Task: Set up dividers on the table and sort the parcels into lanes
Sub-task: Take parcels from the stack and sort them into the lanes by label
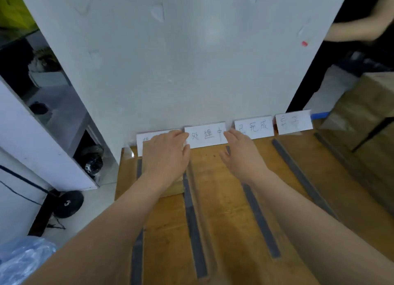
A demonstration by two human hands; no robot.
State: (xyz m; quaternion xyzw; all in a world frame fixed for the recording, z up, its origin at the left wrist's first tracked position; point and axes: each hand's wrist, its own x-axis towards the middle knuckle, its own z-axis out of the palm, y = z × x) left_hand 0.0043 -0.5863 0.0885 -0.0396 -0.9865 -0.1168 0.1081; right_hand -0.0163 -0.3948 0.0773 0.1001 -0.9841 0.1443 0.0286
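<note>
Hands reaching toward the label cards at mid-frame

Left hand (165,154) is lying flat, fingers spread, on a brown cardboard parcel (170,187); right hand (242,154) is hovering open, empty, over the wooden bench (221,210) between flat grey divider strips (193,220).

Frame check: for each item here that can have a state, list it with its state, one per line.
left hand: open, resting flat on the parcel
right hand: open, holding nothing
parcel: flat in the leftmost lane
label cards: four, upright against the white board; leftmost partly hidden
divider strips: lying flat on the table
</note>
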